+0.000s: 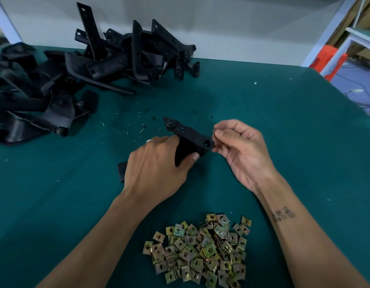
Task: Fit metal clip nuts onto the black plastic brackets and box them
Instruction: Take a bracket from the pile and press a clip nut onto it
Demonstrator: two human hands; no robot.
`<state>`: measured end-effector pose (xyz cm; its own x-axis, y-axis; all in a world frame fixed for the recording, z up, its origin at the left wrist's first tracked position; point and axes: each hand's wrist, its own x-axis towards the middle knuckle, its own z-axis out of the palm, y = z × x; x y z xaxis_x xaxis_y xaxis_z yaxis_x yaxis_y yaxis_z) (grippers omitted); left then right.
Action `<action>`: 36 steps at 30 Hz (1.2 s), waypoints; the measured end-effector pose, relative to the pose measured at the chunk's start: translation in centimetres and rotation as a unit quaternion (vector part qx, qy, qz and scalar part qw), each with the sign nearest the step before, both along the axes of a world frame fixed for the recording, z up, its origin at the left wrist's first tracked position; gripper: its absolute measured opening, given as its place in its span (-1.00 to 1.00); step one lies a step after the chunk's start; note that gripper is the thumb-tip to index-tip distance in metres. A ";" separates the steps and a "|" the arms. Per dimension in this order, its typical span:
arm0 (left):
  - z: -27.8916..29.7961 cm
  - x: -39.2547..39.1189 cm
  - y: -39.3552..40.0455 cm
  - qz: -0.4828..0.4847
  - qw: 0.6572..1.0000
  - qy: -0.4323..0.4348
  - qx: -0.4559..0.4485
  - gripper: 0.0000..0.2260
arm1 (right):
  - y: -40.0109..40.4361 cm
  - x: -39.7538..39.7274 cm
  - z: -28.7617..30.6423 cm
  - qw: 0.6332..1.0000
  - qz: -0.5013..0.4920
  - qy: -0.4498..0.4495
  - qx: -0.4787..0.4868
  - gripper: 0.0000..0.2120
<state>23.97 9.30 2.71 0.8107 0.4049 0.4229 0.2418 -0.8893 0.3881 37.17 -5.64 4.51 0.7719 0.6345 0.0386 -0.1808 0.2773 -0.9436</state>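
Note:
My left hand [157, 169] grips a black plastic bracket [188, 135] by its lower leg, holding it above the green table. The bracket's flat arm with holes points up and left. My right hand [240, 148] pinches a small metal clip nut [214, 135] between thumb and forefinger, right at the bracket's near end by a round hole. Most of the nut is hidden by my fingers. A heap of several yellowish metal clip nuts [200, 250] lies on the table between my forearms.
A big pile of black brackets [92, 65] covers the table's far left and back. The green table [284, 121] carries small shavings near the middle. A white rack frame [333, 28] and an orange object [325, 59] stand off the right edge.

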 end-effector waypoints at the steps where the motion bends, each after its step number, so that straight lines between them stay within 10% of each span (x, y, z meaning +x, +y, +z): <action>1: 0.0 0.0 0.0 0.000 1.000 0.001 -0.002 -0.64 | 0.0 0.0 0.0 1.000 -0.005 0.002 0.001 -0.90; 36: 1.2 -0.6 -0.8 -0.017 0.999 -0.005 0.037 -0.53 | 1.5 -1.4 -0.3 0.998 -0.023 0.030 0.060 -0.85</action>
<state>23.37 8.46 3.96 0.8195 0.3435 0.4588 0.2066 -0.9237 0.3226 35.77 -4.18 4.21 0.8030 0.5924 0.0649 -0.2204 0.3964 -0.8912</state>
